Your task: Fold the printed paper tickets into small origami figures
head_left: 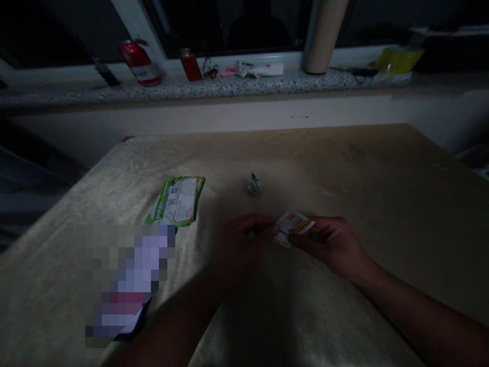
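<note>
A small white packet with red print and a yellow edge [294, 223] is held between both hands above the table. My left hand [246, 239] pinches its left side between thumb and fingers. At its right side, the thumb and fingers of my right hand [330, 239] are closed on it. Beyond the hands lies a small crumpled wrapper [254, 184]. Green and white printed packets [178, 201] lie in a stack to the left.
A phone-like device [133, 285], blurred out, lies left of my left forearm on the table [324, 163]. Along the granite sill [229, 87] stand a red can [140, 63], a red bottle [190, 65], a cardboard tube [324, 38] and a yellow item [399, 59].
</note>
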A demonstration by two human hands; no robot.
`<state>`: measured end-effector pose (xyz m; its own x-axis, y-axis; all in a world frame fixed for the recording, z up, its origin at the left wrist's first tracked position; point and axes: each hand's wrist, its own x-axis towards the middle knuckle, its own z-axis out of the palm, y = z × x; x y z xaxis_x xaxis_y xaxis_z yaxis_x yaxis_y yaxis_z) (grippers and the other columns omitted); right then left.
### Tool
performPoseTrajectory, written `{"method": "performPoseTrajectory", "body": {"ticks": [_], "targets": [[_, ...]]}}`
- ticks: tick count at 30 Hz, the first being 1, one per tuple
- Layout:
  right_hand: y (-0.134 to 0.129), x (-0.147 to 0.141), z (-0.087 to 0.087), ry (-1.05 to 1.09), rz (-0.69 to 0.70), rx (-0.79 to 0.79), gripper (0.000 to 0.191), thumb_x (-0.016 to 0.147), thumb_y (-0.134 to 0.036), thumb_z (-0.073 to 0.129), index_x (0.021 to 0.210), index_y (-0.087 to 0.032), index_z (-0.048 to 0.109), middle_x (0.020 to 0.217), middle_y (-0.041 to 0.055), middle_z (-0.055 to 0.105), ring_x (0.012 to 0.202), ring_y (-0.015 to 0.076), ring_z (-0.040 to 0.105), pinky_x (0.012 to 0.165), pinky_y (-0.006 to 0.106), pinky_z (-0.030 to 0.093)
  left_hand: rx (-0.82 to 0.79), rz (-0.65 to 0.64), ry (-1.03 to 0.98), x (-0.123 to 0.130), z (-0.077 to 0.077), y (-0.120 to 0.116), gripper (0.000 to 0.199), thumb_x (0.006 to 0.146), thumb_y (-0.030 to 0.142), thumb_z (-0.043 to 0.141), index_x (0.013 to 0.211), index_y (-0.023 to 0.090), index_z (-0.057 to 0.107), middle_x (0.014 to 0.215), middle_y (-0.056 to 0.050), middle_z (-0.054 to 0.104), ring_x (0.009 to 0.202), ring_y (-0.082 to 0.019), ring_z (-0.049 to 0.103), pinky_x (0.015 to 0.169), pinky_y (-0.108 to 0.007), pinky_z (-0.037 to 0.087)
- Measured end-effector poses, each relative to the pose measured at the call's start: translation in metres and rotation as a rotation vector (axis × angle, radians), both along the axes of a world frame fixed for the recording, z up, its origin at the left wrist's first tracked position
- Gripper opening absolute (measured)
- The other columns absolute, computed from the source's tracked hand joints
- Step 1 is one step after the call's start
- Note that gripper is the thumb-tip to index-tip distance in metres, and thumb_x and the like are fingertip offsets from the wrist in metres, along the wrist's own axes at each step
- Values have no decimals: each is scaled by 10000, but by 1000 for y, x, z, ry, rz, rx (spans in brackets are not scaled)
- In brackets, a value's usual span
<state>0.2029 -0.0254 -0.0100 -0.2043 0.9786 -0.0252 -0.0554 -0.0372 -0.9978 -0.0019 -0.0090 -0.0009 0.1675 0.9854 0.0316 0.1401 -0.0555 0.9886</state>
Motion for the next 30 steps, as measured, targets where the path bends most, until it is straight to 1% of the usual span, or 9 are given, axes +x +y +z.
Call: {"method": "performPoseTrajectory", "body": {"ticks": [4, 10, 13, 16, 20, 21, 23, 27, 30], "targets": [[1, 1, -1, -10, -3, -5, 59, 778, -254, 832, 791, -217, 787, 790, 18, 805, 678, 132, 737, 660, 212, 593, 6, -2, 29, 0, 2, -1, 104, 828, 285, 738, 875, 211, 793, 781, -11, 759, 676, -137, 628, 617, -245, 496], [2, 2, 1, -23, -7, 33, 61, 785, -253, 820, 805, -219, 774, 810, 19, 805, 704, 149, 748, 685, 242, 601, -16, -61, 75, 0, 0, -1, 172, 885, 341, 683, 961, 195, 732, 799, -19, 738, 700, -154, 642, 640, -268, 513], [1, 1, 1, -83, -25, 108, 53, 798, -238, 798, 783, -210, 755, 780, 20, 789, 676, 151, 732, 654, 252, 595, 148, 9, 206, 1, -1, -3, 176, 861, 294, 704, 1007, 199, 676, 833, -7, 719, 748, -154, 628, 692, -276, 507], [0, 0, -1, -150, -30, 208, 34, 810, -217, 775, 793, -206, 747, 796, 32, 779, 691, 161, 723, 640, 266, 586, 301, 100, 268, 3, -1, -5, 223, 858, 263, 702, 1059, 207, 622, 864, 4, 697, 772, -148, 615, 719, -274, 501], [-1, 0, -5, -236, -31, 309, 48, 807, -208, 771, 784, -197, 731, 924, 79, 766, 792, 201, 728, 656, 304, 578, 436, 136, 307, 3, 2, -8, 47, 913, 240, 627, 924, 213, 591, 846, 13, 664, 762, -133, 600, 719, -260, 487], [-1, -1, -6, -259, -30, 332, 54, 812, -209, 766, 779, -196, 726, 933, 84, 758, 804, 208, 723, 657, 313, 574, 456, 128, 319, 3, 2, -8, 46, 913, 237, 620, 893, 212, 587, 835, 15, 660, 755, -131, 598, 716, -258, 484], [0, -1, -5, -314, -22, 400, 60, 831, -212, 750, 780, -198, 723, 891, 80, 740, 801, 215, 705, 667, 335, 561, 453, 105, 347, 4, 4, -8, 53, 898, 239, 633, 872, 209, 599, 808, 20, 655, 737, -130, 597, 701, -255, 478], [2, -2, 0, -408, 24, 574, 38, 853, -226, 749, 828, -206, 727, 730, 34, 687, 719, 201, 652, 686, 364, 519, 330, 95, 355, 6, 5, -7, 92, 827, 250, 694, 850, 203, 619, 745, 32, 645, 681, -127, 592, 652, -246, 471], [3, -3, 3, -400, 47, 612, 73, 845, -257, 778, 844, -210, 722, 744, 37, 702, 762, 216, 665, 725, 383, 514, 241, 95, 300, 8, 6, -5, 108, 793, 254, 706, 829, 202, 619, 721, 31, 649, 658, -128, 588, 630, -244, 472]]}}
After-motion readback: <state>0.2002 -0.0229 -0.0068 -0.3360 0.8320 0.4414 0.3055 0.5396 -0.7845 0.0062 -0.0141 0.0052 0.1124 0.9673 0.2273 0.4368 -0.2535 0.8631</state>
